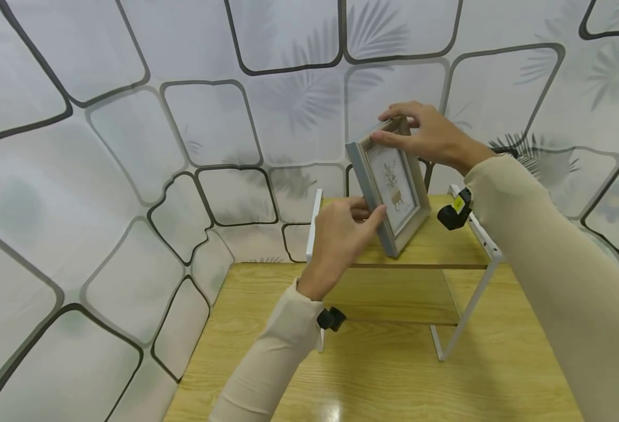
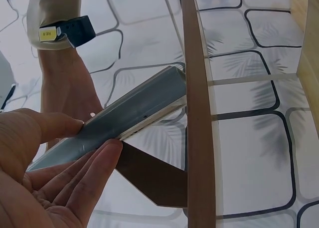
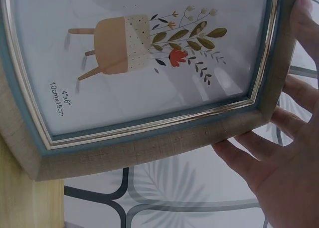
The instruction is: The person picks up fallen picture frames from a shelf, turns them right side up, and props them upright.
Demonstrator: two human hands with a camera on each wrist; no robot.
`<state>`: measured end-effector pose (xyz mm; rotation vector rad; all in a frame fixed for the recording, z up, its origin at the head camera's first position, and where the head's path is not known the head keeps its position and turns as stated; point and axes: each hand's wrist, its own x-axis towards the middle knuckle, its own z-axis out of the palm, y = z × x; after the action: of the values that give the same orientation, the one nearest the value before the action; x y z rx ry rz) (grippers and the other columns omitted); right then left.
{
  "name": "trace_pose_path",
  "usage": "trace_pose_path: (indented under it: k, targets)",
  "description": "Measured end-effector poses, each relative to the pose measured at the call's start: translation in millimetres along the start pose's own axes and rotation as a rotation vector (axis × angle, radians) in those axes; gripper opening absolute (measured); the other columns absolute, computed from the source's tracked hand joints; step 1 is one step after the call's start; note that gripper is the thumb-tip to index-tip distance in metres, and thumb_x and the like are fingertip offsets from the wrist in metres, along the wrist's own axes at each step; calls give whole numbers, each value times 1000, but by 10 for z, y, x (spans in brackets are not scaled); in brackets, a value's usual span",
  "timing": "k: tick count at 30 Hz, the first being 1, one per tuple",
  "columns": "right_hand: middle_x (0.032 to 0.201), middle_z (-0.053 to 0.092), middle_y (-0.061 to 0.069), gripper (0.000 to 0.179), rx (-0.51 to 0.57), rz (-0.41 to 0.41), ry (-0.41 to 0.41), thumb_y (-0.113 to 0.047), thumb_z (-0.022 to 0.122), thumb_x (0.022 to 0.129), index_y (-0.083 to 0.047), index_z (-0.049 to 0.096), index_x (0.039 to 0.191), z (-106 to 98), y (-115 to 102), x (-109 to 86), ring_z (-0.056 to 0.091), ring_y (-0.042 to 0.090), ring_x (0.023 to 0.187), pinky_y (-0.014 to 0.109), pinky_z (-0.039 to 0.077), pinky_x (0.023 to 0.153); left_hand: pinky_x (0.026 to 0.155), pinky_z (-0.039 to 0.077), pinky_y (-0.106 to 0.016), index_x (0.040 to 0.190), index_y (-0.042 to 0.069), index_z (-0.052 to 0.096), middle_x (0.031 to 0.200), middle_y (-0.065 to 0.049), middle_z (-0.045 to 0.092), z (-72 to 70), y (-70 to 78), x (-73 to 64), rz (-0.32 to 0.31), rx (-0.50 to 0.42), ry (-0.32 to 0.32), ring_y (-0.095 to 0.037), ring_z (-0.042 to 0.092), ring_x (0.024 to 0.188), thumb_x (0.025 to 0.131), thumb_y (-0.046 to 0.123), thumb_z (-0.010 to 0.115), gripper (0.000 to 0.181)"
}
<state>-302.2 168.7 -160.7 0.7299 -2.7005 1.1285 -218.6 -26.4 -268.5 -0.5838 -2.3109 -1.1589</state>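
Observation:
A picture frame with a beige and blue-grey border is on the upper board of a small two-tier shelf, tilted and turned to one side. Its print of a plant pot with flowers faces the person. My left hand pinches the frame's left side, thumb in front and fingers behind. Up at the top corner, my right hand grips the border between thumb and fingers. From the left wrist, a dark support leg shows folded out behind the frame.
White metal legs carry the shelf, whose lower board lies beneath the upper one. The shelf stands on a wood-grain table. Behind and to the left hangs patterned cloth with leaf prints and dark outlines.

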Motion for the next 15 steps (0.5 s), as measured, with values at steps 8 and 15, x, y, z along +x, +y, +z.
trace_pose_path:
  k: [8,15]
  targets:
    - [157,38,18,73,-104,4,76,-55,63,96,-6,50,148,0,-12,-22,40,45,136,64,37,106,68,57,-19,99,3,76,92,-8,77,-27,-26,7,-18,-14,-2,-11,75,78,93,28,75,25]
    - [157,37,18,73,-165,20,128,-57,62,96,-4,53,145,-21,-9,-61,39,46,137,65,33,109,68,58,-21,105,5,76,92,-6,78,-58,-43,10,-36,-42,-33,-11,75,78,91,26,78,25]
